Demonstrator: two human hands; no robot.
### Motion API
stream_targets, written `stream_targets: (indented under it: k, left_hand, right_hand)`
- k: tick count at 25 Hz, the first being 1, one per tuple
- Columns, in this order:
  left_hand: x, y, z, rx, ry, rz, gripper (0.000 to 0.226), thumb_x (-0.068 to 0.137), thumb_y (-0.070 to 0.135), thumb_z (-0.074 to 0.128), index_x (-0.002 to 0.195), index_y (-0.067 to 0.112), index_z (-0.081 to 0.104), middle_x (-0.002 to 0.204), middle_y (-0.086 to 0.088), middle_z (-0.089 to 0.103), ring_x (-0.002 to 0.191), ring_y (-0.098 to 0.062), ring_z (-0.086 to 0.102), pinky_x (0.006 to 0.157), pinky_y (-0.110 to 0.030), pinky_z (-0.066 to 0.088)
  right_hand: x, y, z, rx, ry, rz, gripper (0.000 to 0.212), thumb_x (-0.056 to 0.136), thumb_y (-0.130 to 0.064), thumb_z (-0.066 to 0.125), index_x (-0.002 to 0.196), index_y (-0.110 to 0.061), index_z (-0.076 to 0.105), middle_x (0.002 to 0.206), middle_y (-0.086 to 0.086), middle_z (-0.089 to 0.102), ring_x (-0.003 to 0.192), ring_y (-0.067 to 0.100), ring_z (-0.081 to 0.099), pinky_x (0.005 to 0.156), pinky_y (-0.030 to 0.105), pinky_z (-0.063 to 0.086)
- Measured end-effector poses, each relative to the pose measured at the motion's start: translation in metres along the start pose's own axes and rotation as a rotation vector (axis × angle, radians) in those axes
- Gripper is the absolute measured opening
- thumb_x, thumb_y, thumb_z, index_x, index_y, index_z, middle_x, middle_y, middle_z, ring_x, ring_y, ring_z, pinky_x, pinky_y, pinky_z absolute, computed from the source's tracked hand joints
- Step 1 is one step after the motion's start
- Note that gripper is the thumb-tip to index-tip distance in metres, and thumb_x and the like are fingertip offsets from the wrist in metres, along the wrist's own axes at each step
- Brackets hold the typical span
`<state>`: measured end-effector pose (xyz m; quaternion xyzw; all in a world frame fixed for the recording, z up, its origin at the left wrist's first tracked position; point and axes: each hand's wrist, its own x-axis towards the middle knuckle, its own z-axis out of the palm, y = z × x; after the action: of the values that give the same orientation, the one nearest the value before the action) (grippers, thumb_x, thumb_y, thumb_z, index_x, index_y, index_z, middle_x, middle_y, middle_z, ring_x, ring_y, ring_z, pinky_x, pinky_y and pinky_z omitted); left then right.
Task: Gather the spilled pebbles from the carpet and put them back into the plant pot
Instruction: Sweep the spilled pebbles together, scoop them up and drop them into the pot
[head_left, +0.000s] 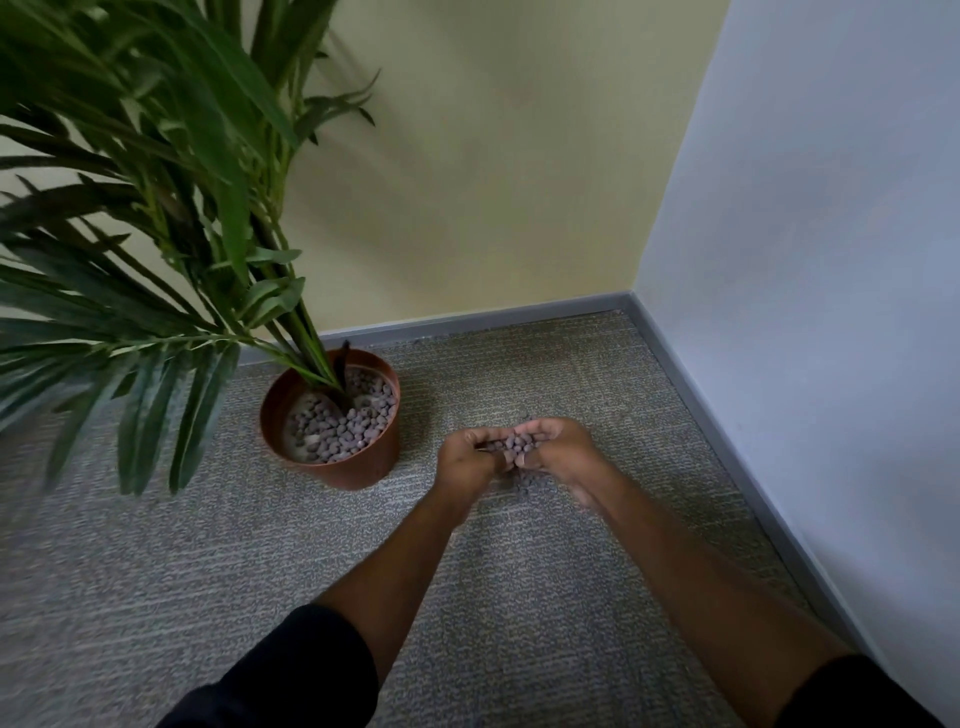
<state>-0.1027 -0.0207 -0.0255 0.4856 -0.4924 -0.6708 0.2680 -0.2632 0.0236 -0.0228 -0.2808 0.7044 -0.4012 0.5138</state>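
My left hand (467, 460) and my right hand (563, 452) are cupped together just above the carpet (519, 571), holding a heap of brown-grey pebbles (517, 446) between them. A few loose pebbles (527, 483) still lie on the carpet under my hands. The terracotta plant pot (358, 475) stands to the left of my hands, a short gap away. It holds many of the same pebbles around the stems of a tall green plant (156, 234).
The spot is a room corner: a yellow wall (493, 182) behind, a pale blue wall (831, 312) on the right, grey skirting (727, 415) along both. The plant's long leaves overhang the carpet at the left.
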Motion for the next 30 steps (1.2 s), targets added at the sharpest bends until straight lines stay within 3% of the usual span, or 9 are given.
stream_targets:
  k: [7,9,12,15,18,21,22,25,30]
  left_hand:
    - [-0.025,0.041,-0.022,-0.026,0.104,0.106,0.034,0.088,-0.013,0.074,0.119,-0.001,0.077,0.114,-0.02,0.081,0.114,-0.037,0.077,0.102,-0.047,0.062]
    - [-0.033,0.054,-0.036,-0.031,0.144,0.124,0.034,0.087,-0.013,0.075,0.119,-0.001,0.076,0.115,-0.02,0.08,0.113,-0.038,0.077,0.102,-0.048,0.063]
    - [-0.042,0.069,-0.061,-0.09,0.229,0.121,0.028,0.089,-0.015,0.073,0.111,0.001,0.077,0.114,-0.024,0.079,0.108,-0.038,0.077,0.093,-0.042,0.066]
    - [-0.052,0.081,-0.085,-0.209,0.305,0.092,0.029,0.09,-0.018,0.069,0.117,-0.01,0.07,0.12,-0.033,0.074,0.105,-0.041,0.076,0.096,-0.046,0.064]
    - [-0.059,0.089,-0.109,-0.298,0.376,0.074,0.035,0.092,-0.022,0.064,0.125,-0.015,0.065,0.108,-0.03,0.075,0.077,-0.022,0.079,0.07,-0.027,0.067]
    - [-0.063,0.088,-0.133,-0.278,0.449,0.036,0.036,0.095,-0.021,0.06,0.13,-0.014,0.062,0.121,-0.033,0.072,0.102,-0.034,0.075,0.084,-0.033,0.065]
    - [-0.063,0.087,-0.138,-0.273,0.471,0.027,0.036,0.096,-0.021,0.059,0.13,-0.013,0.061,0.121,-0.031,0.072,0.107,-0.037,0.073,0.08,-0.032,0.065]
    - [-0.062,0.082,-0.148,-0.263,0.514,0.0,0.028,0.099,-0.016,0.057,0.12,0.002,0.063,0.109,-0.022,0.07,0.089,-0.03,0.073,0.063,-0.027,0.063]
    - [-0.061,0.074,-0.156,-0.219,0.606,0.019,0.033,0.097,-0.014,0.055,0.12,0.004,0.071,0.126,-0.019,0.073,0.115,-0.035,0.072,0.094,-0.047,0.065]
  right_hand:
    - [-0.022,-0.06,0.017,0.012,-0.077,-0.057,0.042,0.081,0.021,0.075,0.111,-0.009,0.078,0.111,0.012,0.083,0.106,0.024,0.08,0.084,0.03,0.067]
    - [-0.027,-0.079,0.029,0.002,-0.105,-0.072,0.042,0.082,0.022,0.074,0.113,-0.006,0.077,0.114,0.014,0.081,0.108,0.025,0.078,0.088,0.033,0.067]
    - [-0.031,-0.103,0.058,0.001,-0.135,-0.092,0.045,0.081,0.026,0.072,0.119,0.002,0.076,0.119,0.021,0.079,0.114,0.032,0.076,0.102,0.045,0.064]
    - [-0.031,-0.122,0.097,-0.019,-0.17,-0.097,0.044,0.084,0.027,0.067,0.122,0.006,0.075,0.119,0.025,0.077,0.112,0.033,0.077,0.099,0.044,0.065]
    - [-0.029,-0.132,0.133,-0.009,-0.204,-0.083,0.045,0.085,0.029,0.064,0.123,0.008,0.073,0.119,0.026,0.077,0.102,0.028,0.076,0.092,0.037,0.066]
    - [-0.024,-0.131,0.16,0.035,-0.239,-0.045,0.044,0.087,0.029,0.062,0.126,0.01,0.07,0.122,0.029,0.075,0.104,0.029,0.075,0.097,0.039,0.064]
    - [-0.023,-0.13,0.165,0.048,-0.246,-0.035,0.042,0.089,0.028,0.061,0.127,0.01,0.069,0.123,0.029,0.074,0.107,0.031,0.076,0.099,0.04,0.063]
    - [-0.019,-0.129,0.176,0.115,-0.293,-0.006,0.043,0.095,0.021,0.057,0.135,0.007,0.065,0.127,0.026,0.071,0.121,0.033,0.072,0.108,0.044,0.059]
    - [-0.019,-0.135,0.173,0.144,-0.309,-0.079,0.045,0.098,0.017,0.055,0.136,-0.003,0.067,0.133,0.015,0.065,0.123,0.028,0.067,0.11,0.047,0.059]
